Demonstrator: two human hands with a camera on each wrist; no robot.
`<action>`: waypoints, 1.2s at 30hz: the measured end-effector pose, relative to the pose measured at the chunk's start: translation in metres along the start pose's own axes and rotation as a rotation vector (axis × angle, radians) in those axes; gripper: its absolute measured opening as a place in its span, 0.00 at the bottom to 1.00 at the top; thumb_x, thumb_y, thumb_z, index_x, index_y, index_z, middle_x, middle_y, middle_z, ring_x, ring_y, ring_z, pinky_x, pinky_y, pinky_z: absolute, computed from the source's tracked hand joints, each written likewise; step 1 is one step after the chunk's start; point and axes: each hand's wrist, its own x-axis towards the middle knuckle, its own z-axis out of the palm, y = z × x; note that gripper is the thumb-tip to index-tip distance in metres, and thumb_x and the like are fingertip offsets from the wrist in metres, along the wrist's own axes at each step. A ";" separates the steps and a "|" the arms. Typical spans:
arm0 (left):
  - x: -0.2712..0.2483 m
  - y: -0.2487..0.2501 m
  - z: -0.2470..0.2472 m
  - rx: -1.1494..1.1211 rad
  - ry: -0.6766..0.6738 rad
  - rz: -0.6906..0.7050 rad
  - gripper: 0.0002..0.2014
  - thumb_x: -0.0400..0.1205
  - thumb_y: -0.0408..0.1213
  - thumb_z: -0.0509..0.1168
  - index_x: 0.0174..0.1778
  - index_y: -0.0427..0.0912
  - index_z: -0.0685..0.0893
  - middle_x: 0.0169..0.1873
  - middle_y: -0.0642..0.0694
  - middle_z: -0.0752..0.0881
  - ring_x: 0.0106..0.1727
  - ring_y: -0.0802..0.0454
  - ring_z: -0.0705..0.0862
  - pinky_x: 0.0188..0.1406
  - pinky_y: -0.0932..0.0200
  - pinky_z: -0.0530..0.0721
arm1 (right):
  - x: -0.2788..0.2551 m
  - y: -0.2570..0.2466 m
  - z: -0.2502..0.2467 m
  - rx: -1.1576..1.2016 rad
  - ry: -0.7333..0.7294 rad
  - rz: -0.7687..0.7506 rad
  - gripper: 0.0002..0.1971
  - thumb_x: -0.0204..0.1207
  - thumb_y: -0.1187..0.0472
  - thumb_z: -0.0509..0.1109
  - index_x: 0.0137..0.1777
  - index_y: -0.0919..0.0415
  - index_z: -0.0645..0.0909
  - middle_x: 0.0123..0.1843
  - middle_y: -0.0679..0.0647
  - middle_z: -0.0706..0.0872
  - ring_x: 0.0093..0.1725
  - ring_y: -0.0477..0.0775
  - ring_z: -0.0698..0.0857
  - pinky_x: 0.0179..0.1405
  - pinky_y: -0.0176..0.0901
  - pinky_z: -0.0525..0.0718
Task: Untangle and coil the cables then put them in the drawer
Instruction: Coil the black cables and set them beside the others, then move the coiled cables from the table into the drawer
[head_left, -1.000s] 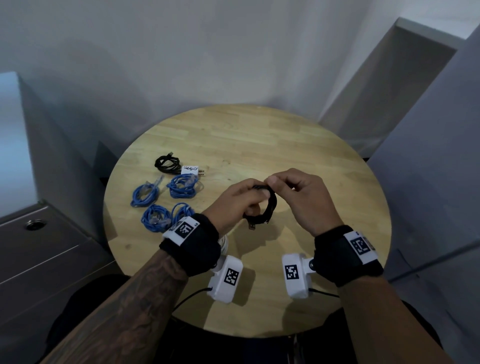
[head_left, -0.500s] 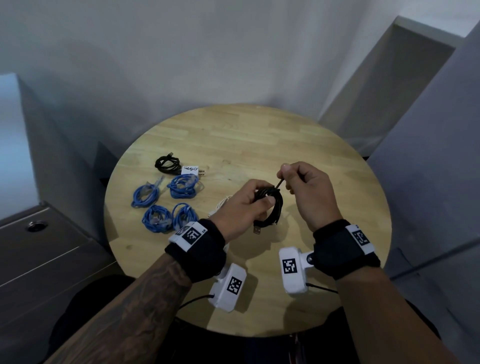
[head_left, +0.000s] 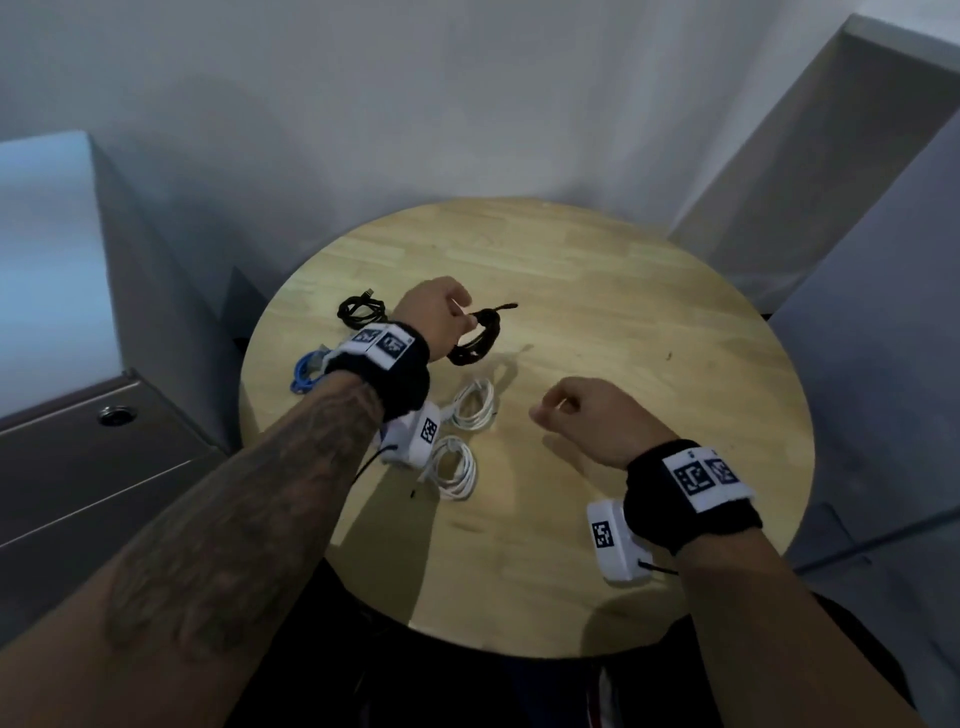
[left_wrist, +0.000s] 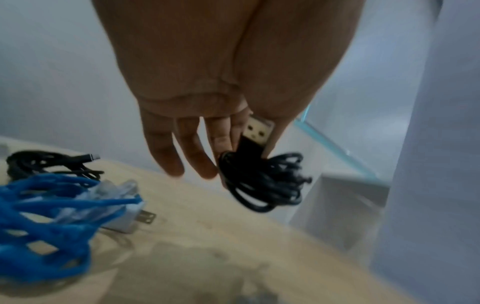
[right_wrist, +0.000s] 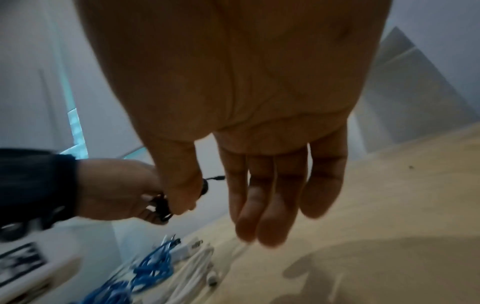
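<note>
My left hand pinches a coiled black USB cable between thumb and fingers and holds it just above the round wooden table, left of centre. In the left wrist view the cable's USB plug sticks up between the fingers and the coil hangs below. My right hand hovers over the table's middle with relaxed fingers, holding nothing. Coiled on the table are another black cable, blue cables partly hidden by my left wrist, and two white cables.
A grey drawer cabinet with a round pull stands left of the table. A white charger plug lies beside the blue cables. The right and far parts of the tabletop are bare wood. Grey panels rise at the right.
My right hand let go of the black cable's end and drew back to the right. The left hand carried the coil away from me and leftwards, uncovering two white coils.
</note>
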 end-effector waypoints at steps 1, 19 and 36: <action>0.008 0.000 0.003 0.150 -0.017 -0.006 0.09 0.81 0.39 0.70 0.57 0.43 0.85 0.54 0.44 0.88 0.54 0.44 0.85 0.54 0.52 0.84 | -0.001 0.000 0.005 -0.064 -0.057 0.000 0.17 0.81 0.39 0.67 0.57 0.52 0.82 0.52 0.49 0.84 0.50 0.52 0.83 0.48 0.48 0.82; -0.099 -0.009 -0.097 -0.092 0.360 0.108 0.11 0.82 0.40 0.69 0.57 0.41 0.86 0.54 0.47 0.87 0.45 0.54 0.81 0.48 0.68 0.74 | -0.073 -0.033 0.064 -0.130 -0.271 -0.232 0.14 0.80 0.42 0.70 0.56 0.49 0.84 0.52 0.49 0.86 0.51 0.51 0.85 0.56 0.49 0.84; -0.350 -0.288 -0.288 -0.164 1.443 -0.490 0.25 0.77 0.42 0.62 0.72 0.40 0.76 0.71 0.37 0.75 0.72 0.37 0.73 0.71 0.52 0.71 | -0.101 -0.022 0.248 -0.449 -0.494 -0.136 0.29 0.87 0.51 0.63 0.85 0.60 0.64 0.83 0.54 0.71 0.80 0.55 0.73 0.78 0.39 0.68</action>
